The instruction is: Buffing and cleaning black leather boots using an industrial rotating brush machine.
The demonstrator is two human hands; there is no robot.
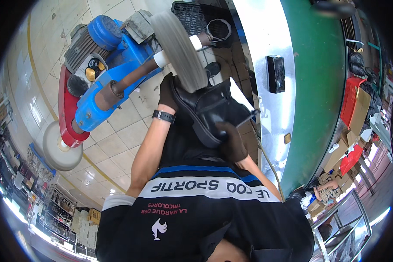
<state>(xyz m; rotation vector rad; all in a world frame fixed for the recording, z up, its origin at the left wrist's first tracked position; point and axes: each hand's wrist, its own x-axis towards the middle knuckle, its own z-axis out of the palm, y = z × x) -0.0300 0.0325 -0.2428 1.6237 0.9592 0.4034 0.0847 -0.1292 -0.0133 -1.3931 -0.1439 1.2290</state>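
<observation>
So this glossy black boot (212, 107) is showing off a chunky sole and a floppy shaft, sitting right under the rim of the grey buffing wheel (178, 50). Dark-gloved left hand (167, 91) is cupping the toe end, right hand (232, 144) is holding near the heel; each grip is wrapping snugly round the boot, forearms angling inward. The green tabletop (318, 83) is running along the right, leaving a gap, with tiled floor (113, 150) stretching out left.

blocked ahead: grey wheel (179, 52) | blocked left-front: blue machine (91, 110) | free: tiles (114, 153) beside left forearm (149, 148)
</observation>
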